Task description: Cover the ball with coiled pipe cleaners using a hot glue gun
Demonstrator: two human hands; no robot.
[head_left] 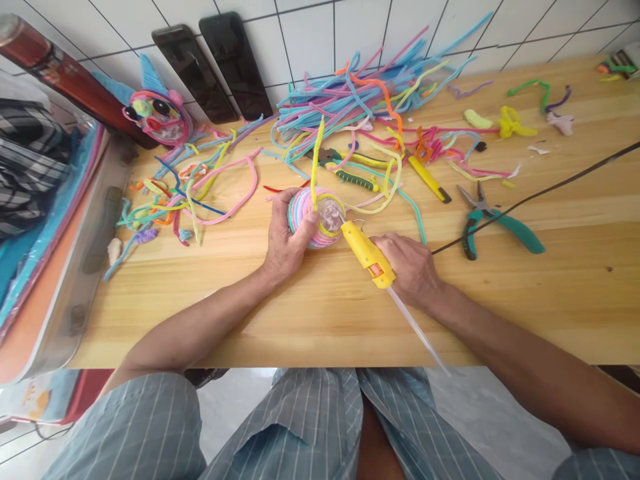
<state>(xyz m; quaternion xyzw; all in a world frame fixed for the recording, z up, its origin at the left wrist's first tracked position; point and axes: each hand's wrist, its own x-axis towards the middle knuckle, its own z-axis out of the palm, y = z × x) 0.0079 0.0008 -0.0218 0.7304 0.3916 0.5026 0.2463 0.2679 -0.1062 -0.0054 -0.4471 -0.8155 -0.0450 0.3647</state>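
Note:
My left hand (289, 233) is closed round a small round pot (300, 212) wrapped in pink, blue and purple pipe cleaners. It is tilted, so its opening faces up and to the right, with crumpled clear material inside. A yellow pipe cleaner (317, 157) runs along the rim, its free end sticking up past my thumb. In my right hand (410, 270) is a yellow hot glue gun (367, 253), its nozzle at the rim's right side. From its back end a clear glue stick (420, 330) juts out over the table edge.
Behind the pot lie a heap of pipe cleaners (345, 100), green-handled pliers (355, 180) and a yellow cutter (429, 179). Teal pliers (515, 230) and a black cord (555, 183) are at right. A decorated pot (163, 123), two phones (237, 67) and a plastic box (83, 287) stand left.

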